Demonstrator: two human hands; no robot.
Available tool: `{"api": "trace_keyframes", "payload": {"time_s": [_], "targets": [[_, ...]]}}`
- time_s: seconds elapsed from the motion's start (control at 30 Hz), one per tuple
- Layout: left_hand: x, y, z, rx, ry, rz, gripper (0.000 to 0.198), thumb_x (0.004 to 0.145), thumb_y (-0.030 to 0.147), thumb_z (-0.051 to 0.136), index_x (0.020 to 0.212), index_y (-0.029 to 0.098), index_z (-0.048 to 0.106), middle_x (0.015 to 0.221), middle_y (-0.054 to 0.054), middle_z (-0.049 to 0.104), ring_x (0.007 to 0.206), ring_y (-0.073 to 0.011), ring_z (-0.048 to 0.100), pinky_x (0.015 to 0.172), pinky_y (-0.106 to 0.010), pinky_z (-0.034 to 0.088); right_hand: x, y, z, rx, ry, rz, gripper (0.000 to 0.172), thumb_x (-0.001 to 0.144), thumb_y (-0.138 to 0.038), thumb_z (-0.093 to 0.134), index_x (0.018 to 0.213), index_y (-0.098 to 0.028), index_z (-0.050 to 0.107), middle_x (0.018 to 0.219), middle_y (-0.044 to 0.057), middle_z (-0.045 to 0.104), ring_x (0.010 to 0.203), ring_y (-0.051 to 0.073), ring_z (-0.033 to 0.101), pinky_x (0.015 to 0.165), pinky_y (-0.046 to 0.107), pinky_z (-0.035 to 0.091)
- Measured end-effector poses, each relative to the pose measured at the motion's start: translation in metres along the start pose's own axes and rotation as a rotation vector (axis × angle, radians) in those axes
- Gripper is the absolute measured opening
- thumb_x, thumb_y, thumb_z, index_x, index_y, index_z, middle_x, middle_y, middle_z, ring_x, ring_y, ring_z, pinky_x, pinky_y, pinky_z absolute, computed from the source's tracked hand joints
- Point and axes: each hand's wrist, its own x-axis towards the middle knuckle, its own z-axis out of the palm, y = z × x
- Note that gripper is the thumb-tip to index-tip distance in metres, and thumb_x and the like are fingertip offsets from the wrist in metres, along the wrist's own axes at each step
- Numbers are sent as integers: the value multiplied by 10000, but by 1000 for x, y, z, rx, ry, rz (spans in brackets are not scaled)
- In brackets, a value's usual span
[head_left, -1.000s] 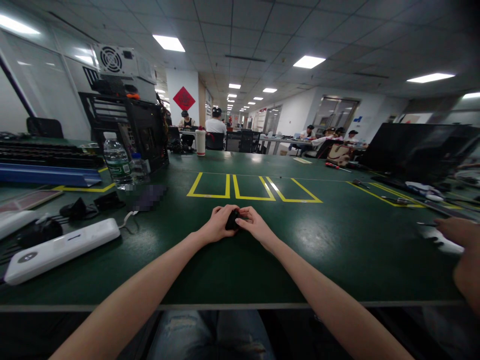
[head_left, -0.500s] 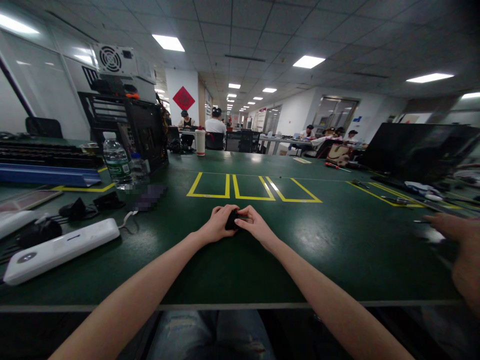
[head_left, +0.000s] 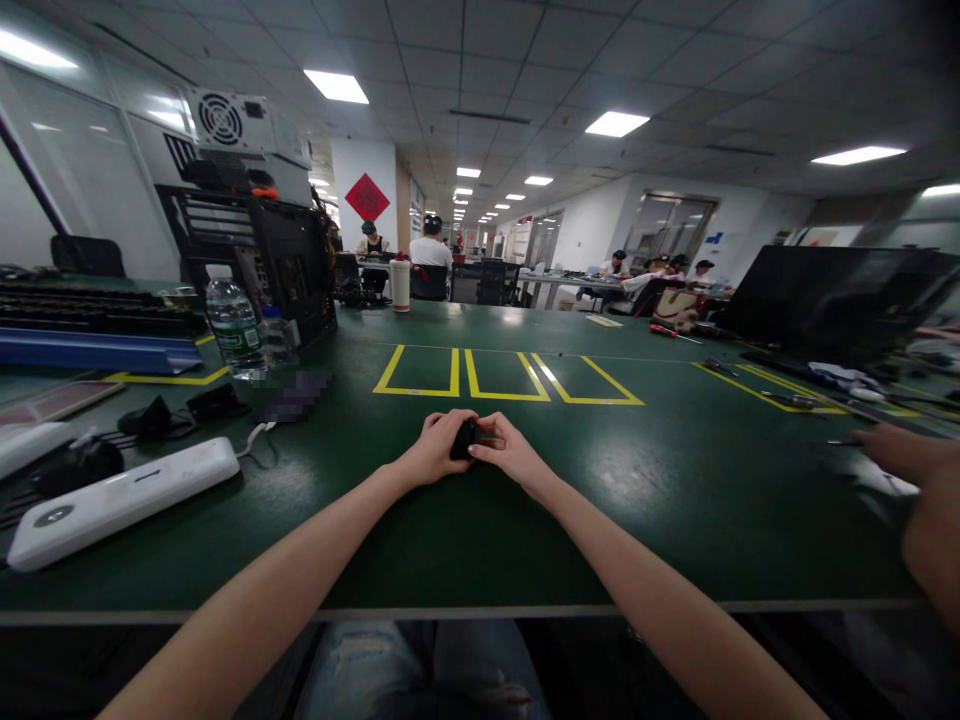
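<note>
My left hand (head_left: 435,447) and my right hand (head_left: 508,450) meet at the middle of the green table (head_left: 675,480), both closed around a small black object (head_left: 463,440) held just above the surface. The object is mostly hidden by my fingers, so I cannot make out what it is. Three yellow taped rectangles (head_left: 504,374) lie on the table just beyond my hands.
A white power strip (head_left: 120,500), black cables and a water bottle (head_left: 234,325) sit at the left, with a black computer case (head_left: 285,260) behind. A co-worker's hand (head_left: 911,455) reaches over tools at the right. People sit at far tables.
My hands stay together on the small black object, with only slight finger shifts. The co-worker's hand at the right has moved a little over the tools.
</note>
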Motion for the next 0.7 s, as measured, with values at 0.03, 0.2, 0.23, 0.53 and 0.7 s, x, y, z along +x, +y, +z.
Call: {"api": "trace_keyframes", "payload": {"time_s": [0.03, 0.2, 0.23, 0.53, 0.7], "targets": [[0, 0, 0, 1, 1, -4, 538, 636, 231, 577, 1113, 227, 327, 1073, -35, 475, 1019, -205, 449, 937, -393, 226, -1, -1, 1, 5, 2, -12, 341, 613, -255, 638, 888, -200, 446, 968, 16, 516, 904, 156, 526, 812, 343, 423], [1, 0, 1, -1, 1, -1, 553, 632, 229, 580, 1120, 230, 321, 1082, -36, 469, 1025, -208, 445, 934, -392, 228, -2, -3, 2, -14, 20, -49, 249, 668, -276, 586, 867, -201, 456, 929, 13, 518, 919, 153, 511, 829, 349, 412], [1, 0, 1, -2, 2, 1, 552, 633, 229, 579, 1121, 230, 320, 1084, -36, 468, 1025, -207, 445, 936, -391, 227, -2, -2, 2, -25, 31, -52, 245, 669, -275, 584, 867, -202, 459, 926, 12, 519, 926, 154, 505, 836, 351, 406], [1, 0, 2, 4, 8, -6, 553, 628, 234, 588, 1117, 222, 330, 1075, -39, 476, 1017, -207, 451, 932, -395, 234, 0, 2, -1, -31, 35, 21, 352, 664, -276, 592, 978, -197, 454, 1031, 47, 505, 962, 164, 498, 860, 365, 387], [0, 0, 1, 2, 10, 9, 536, 638, 233, 579, 1112, 222, 332, 1072, -39, 475, 1015, -200, 449, 933, -392, 231, 0, 1, 0, -2, -2, -38, 316, 630, -235, 623, 892, -195, 451, 968, 17, 517, 916, 148, 520, 840, 342, 407]]}}
